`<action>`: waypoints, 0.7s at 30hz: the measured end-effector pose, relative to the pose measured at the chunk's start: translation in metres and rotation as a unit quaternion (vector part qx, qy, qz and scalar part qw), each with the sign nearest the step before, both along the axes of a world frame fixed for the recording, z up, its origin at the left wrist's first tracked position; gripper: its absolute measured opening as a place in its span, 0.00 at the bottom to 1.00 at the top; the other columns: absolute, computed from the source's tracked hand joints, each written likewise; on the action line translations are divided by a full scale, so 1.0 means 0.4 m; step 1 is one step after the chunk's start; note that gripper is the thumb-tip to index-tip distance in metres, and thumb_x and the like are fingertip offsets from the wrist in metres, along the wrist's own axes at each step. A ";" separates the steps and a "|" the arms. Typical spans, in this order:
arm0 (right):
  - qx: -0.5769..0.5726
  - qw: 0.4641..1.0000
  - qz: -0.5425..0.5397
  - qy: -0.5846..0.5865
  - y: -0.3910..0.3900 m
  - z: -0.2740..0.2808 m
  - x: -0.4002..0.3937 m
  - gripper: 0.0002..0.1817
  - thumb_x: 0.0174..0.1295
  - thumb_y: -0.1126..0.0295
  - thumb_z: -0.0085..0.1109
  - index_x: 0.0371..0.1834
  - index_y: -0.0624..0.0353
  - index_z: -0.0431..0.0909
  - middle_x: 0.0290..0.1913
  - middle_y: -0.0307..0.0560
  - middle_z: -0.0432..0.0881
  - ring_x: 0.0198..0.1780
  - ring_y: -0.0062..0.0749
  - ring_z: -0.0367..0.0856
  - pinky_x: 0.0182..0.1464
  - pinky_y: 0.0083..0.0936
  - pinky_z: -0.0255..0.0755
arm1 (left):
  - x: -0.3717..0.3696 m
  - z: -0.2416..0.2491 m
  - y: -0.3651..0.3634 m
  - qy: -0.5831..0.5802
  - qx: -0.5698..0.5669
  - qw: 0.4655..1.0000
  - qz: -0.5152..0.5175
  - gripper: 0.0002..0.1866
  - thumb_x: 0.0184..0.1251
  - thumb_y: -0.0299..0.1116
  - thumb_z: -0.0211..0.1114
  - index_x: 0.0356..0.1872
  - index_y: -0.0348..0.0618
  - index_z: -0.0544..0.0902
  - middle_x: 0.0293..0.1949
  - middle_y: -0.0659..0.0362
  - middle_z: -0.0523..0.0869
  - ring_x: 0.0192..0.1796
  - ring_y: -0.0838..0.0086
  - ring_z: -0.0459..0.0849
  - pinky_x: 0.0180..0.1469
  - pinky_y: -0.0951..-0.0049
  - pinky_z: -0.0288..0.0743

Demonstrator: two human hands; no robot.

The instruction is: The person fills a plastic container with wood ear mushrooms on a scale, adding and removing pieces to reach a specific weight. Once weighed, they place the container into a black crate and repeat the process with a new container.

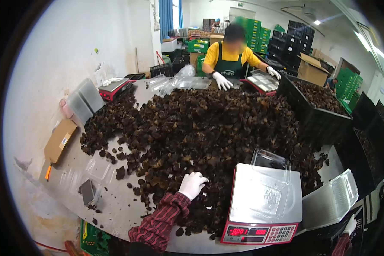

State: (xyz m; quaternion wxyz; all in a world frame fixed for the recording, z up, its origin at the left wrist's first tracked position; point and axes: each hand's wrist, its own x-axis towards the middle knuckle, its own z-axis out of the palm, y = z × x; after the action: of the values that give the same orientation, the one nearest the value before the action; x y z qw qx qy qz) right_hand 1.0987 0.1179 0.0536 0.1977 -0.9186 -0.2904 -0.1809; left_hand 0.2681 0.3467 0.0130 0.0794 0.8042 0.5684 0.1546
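Note:
My left hand (193,186), in a white glove, is over the near edge of a wide heap of dark brown wood ear mushrooms (209,123). Its fingers reach to the right, slightly bent and apart, with nothing visible held. At the lower right edge, my right hand (350,225), also gloved, is beside a stack of clear plastic trays (330,200); its fingers are too small to make out. Between my hands stands a red digital scale (262,209) with a steel plate and lit display. A clear tray (271,161) lies just behind it.
Across the table (115,213), a co-worker (230,55) in white gloves stands by another scale (262,82). A black crate (315,104) of mushrooms is at right. Clear containers (84,100), cardboard (60,141) and a phone-like dark object (88,192) are at left.

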 end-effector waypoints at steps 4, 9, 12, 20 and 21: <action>0.013 1.000 0.000 -0.007 0.000 0.006 -0.034 0.34 0.69 0.49 0.39 0.28 0.77 0.76 0.28 0.71 0.77 0.34 0.62 0.77 0.36 0.47 0.65 | -0.019 0.019 0.011 -0.153 0.064 0.986 -0.023 0.14 0.52 0.22 0.56 0.36 0.52 0.84 0.35 0.57 0.79 0.43 0.59 0.78 0.46 0.62 0.73; 0.016 1.000 0.005 -0.016 -0.004 0.015 -0.045 0.33 0.69 0.50 0.40 0.25 0.77 0.75 0.27 0.70 0.77 0.32 0.63 0.76 0.35 0.47 0.65 | -0.064 0.070 0.079 -0.382 0.018 0.923 0.054 0.12 0.47 0.17 0.52 0.26 0.42 0.83 0.28 0.54 0.79 0.34 0.60 0.80 0.39 0.68 0.74; 0.015 1.000 0.011 -0.017 -0.002 0.026 -0.080 0.33 0.69 0.50 0.41 0.25 0.77 0.75 0.27 0.70 0.77 0.32 0.63 0.76 0.35 0.48 0.65 | -0.082 0.041 0.160 -0.304 0.008 0.948 0.098 0.11 0.52 0.25 0.52 0.27 0.44 0.84 0.28 0.54 0.82 0.36 0.59 0.82 0.40 0.66 0.75; 0.050 0.998 -0.021 -0.022 0.001 0.031 -0.123 0.32 0.68 0.50 0.42 0.27 0.75 0.77 0.28 0.70 0.78 0.36 0.63 0.78 0.38 0.47 0.68 | -0.020 -0.002 0.257 -0.059 0.015 0.995 0.082 0.15 0.55 0.33 0.64 0.46 0.56 0.82 0.38 0.58 0.80 0.41 0.61 0.82 0.43 0.64 0.76; 0.044 0.999 -0.024 -0.010 0.000 0.039 -0.134 0.32 0.67 0.50 0.43 0.27 0.74 0.77 0.28 0.70 0.78 0.36 0.63 0.78 0.39 0.46 0.68 | -0.032 -0.025 0.272 -0.066 0.013 0.994 0.083 0.13 0.54 0.33 0.65 0.42 0.55 0.83 0.37 0.58 0.80 0.41 0.61 0.82 0.43 0.64 0.76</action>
State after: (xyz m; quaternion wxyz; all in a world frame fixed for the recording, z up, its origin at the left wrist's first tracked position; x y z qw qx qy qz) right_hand 1.0453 0.1180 0.0690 0.2302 -0.9141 -0.2616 -0.2072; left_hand 0.2554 0.4556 0.0031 0.0930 0.7436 0.6243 0.2204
